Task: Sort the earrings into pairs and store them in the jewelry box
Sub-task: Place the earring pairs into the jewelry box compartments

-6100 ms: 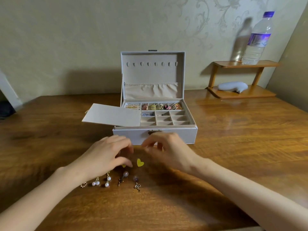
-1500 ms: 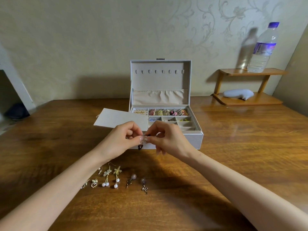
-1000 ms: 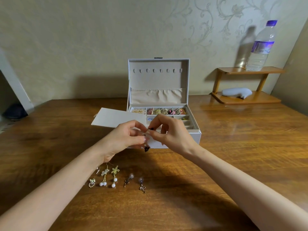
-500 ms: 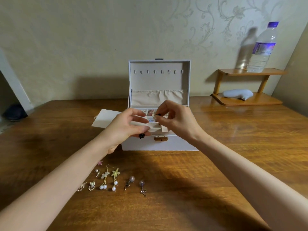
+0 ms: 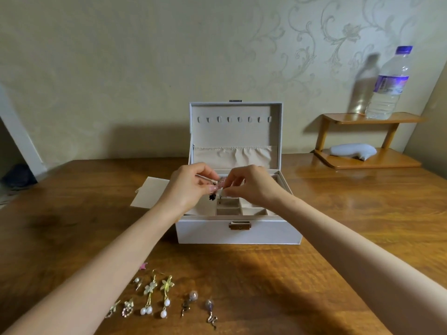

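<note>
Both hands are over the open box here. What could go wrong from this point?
The dark earring dangles from a fingertip grip shared by the left hand and right hand over the jewelry box; a slip could drop it into the wrong compartment. The left forearm runs right beside the loose earrings on the table; withdrawing could sweep them.

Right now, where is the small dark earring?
Head view, centre: the dark earring dangles where the left hand and right hand pinch their fingertips together, just above the front compartments of the open jewelry box.
</note>
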`<state>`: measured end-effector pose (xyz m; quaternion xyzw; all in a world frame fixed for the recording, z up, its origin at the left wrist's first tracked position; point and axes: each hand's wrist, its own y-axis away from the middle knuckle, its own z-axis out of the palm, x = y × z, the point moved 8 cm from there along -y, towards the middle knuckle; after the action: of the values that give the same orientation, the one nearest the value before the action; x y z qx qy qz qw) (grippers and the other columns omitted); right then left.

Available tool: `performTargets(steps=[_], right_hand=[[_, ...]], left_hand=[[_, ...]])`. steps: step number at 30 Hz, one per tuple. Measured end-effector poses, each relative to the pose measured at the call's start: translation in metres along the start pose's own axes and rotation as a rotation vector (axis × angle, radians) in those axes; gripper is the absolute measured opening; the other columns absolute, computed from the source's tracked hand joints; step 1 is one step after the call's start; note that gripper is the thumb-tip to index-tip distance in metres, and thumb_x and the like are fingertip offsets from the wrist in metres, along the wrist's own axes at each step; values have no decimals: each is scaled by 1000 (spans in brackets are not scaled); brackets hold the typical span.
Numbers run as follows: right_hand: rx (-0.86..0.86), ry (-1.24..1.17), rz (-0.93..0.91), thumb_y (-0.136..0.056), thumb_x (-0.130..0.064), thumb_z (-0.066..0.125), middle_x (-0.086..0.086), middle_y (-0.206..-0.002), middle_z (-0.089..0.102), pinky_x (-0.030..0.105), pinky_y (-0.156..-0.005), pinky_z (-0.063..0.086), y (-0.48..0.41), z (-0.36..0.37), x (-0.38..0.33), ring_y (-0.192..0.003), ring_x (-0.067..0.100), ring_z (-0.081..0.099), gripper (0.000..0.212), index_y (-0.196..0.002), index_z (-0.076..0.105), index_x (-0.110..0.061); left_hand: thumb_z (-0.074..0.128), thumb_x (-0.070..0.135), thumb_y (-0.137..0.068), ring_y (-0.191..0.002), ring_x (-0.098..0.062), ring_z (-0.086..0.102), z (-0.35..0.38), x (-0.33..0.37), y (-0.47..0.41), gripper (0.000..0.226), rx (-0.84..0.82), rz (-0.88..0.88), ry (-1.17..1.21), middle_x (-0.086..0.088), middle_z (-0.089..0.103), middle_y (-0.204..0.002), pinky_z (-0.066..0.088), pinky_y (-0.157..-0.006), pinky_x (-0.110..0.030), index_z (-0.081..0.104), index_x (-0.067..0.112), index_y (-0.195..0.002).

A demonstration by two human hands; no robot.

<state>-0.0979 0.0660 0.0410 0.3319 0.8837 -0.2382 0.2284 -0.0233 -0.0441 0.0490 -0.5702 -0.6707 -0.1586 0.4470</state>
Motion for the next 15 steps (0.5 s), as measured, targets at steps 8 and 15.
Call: performTargets(steps=[8, 15], right_hand=[[-97, 186, 4, -73, -25, 78, -11, -70, 56, 22, -52, 35, 0, 5, 13, -61, 2, 48, 13, -84, 73, -22], [-110, 297, -36, -77, -30, 74, -7, -81, 60, 24, -56, 39, 1, 6, 10, -71, 10, 52, 14, -90, 74, -25]], left_hand=[[75, 9, -75, -77, -7, 67, 0, -2, -10, 15, 14, 47, -30, -1, 70, -83, 48, -64, -8, 65, 13, -87], [75, 8, -75, -75, -14, 67, 9, 0, -21, 10, 3, 73, -65, 1, 69, -79, 51, -72, -23, 67, 12, -78]])
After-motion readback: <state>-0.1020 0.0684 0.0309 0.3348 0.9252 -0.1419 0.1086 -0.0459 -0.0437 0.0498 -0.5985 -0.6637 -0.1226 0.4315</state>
